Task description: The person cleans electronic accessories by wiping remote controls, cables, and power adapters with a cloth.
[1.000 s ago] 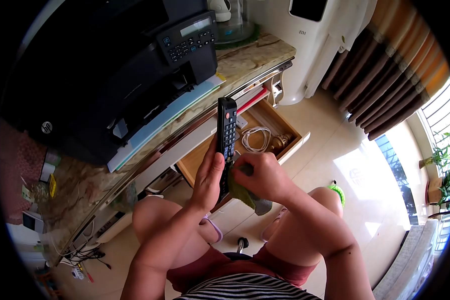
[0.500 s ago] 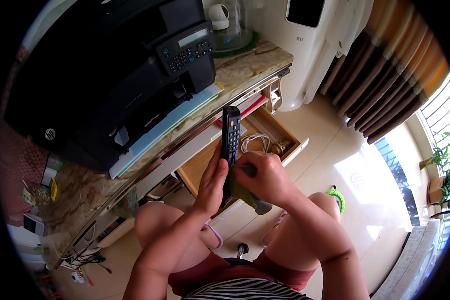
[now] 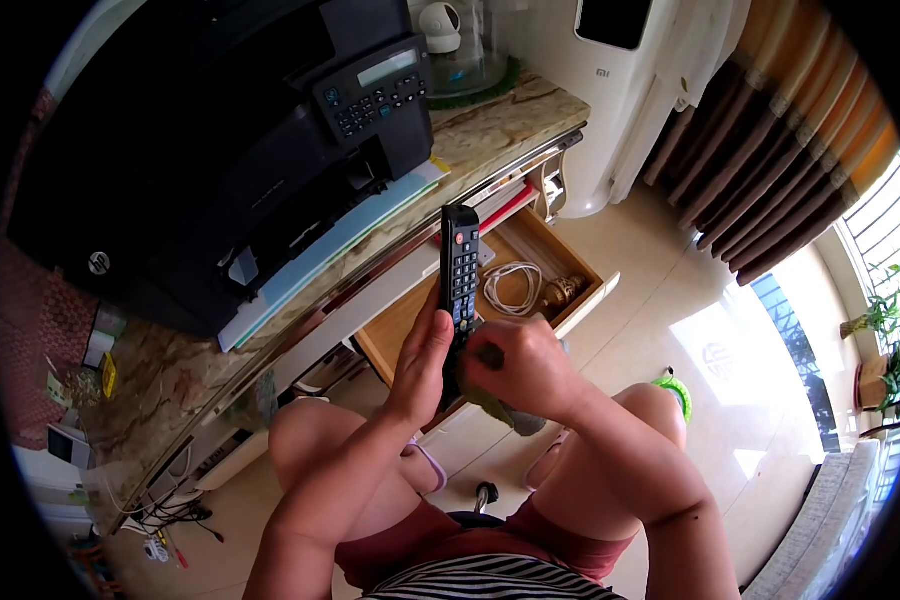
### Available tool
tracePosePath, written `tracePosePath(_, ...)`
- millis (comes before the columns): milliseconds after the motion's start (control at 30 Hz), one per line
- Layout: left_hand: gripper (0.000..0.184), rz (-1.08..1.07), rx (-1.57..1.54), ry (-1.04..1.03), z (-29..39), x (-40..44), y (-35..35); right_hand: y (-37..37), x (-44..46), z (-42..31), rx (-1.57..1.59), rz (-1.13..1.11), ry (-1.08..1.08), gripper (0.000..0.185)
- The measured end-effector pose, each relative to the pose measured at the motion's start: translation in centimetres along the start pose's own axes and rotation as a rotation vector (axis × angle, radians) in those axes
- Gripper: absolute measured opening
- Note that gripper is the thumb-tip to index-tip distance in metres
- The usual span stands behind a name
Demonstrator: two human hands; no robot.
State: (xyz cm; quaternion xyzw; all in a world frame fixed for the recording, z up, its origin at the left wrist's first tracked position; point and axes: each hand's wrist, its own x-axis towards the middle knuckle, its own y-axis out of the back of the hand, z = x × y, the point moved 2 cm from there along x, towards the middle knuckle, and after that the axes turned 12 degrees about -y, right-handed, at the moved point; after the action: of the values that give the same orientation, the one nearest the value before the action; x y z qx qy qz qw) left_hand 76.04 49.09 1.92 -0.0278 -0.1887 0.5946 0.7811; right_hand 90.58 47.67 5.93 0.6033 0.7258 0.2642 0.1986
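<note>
your left hand point(image 3: 420, 368) is grasping the long black remote control with many small buttons point(image 3: 460, 262), thumb along its near left side, and the remote stands steeply over the open wooden drawer point(image 3: 395, 318). your right hand point(image 3: 527, 368) is clenched on the dark green soft cloth point(image 3: 487, 392), with knuckles up, and it is at the right side of the remote's lower part. both your forearms come from the near side and lean inward, to each other.

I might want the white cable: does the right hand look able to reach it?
Probably yes: the white cable lies uncovered in the open drawer beyond the right hand, though that hand holds a green cloth.
</note>
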Motion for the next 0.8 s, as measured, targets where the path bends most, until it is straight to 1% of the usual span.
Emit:
tracePosePath(67,0.058,-0.030,0.030,-0.003,0.0,0.1,-0.2,0.7,0.4,0.3,0.085,0.110,0.028,0.014)
tracePosePath(100,0.058,-0.058,-0.007,0.018,-0.2,-0.2,-0.4,1.1,0.6,0.3,0.087,0.154,0.015,0.015)
tracePosePath(200,0.058,-0.051,-0.089,0.030,-0.5,-0.4,-0.4,2.1,0.6,0.1,0.081,0.154,-0.040,0.016)
tracePosePath(233,0.058,-0.033,-0.009,0.006,-0.7,-0.2,0.1,2.1,0.6,0.3,0.068,0.153,-0.007,0.015)
tracePosePath(267,0.058,-0.033,-0.008,0.006,-0.5,-0.1,0.3,2.0,0.6,0.4,0.068,0.153,-0.007,0.015)
tracePosePath(333,0.058,0.003,-0.052,0.058,-0.1,0.0,0.7,1.6,0.3,0.4,-0.088,0.206,0.136,0.012)
tracePosePath(367,0.057,0.050,-0.076,0.073,0.0,0.0,0.5,1.2,0.2,0.5,-0.087,0.203,0.134,0.012)
tracePosePath(433,0.057,0.050,-0.075,0.060,-0.4,0.1,0.4,0.3,-0.2,-0.1,-0.234,0.236,0.382,0.012)
tracePosePath(467,0.056,0.046,-0.073,0.045,-0.6,0.1,0.3,0.0,-0.2,-0.4,-0.233,0.233,0.382,0.012)
tracePosePath(533,0.055,0.033,-0.084,0.075,-0.1,-0.1,0.0,-0.6,-0.6,-1.3,-0.418,0.272,0.554,0.008)
tracePosePath(600,0.055,0.010,-0.042,0.078,-0.2,-0.2,0.0,-0.6,-0.7,-1.4,-0.480,0.270,0.554,0.006)
tracePosePath(667,0.055,0.011,0.010,0.054,-0.7,-0.1,0.3,-0.3,-0.5,-1.0,-0.533,0.259,0.484,0.007)
tracePosePath(700,0.055,0.013,0.061,0.031,-0.8,-0.1,0.4,-0.2,-0.3,-0.8,-0.534,0.260,0.484,0.007)
tracePosePath(800,0.053,0.069,0.010,0.058,-0.6,-0.2,0.1,-0.2,0.1,0.2,-0.461,0.255,0.539,0.012)
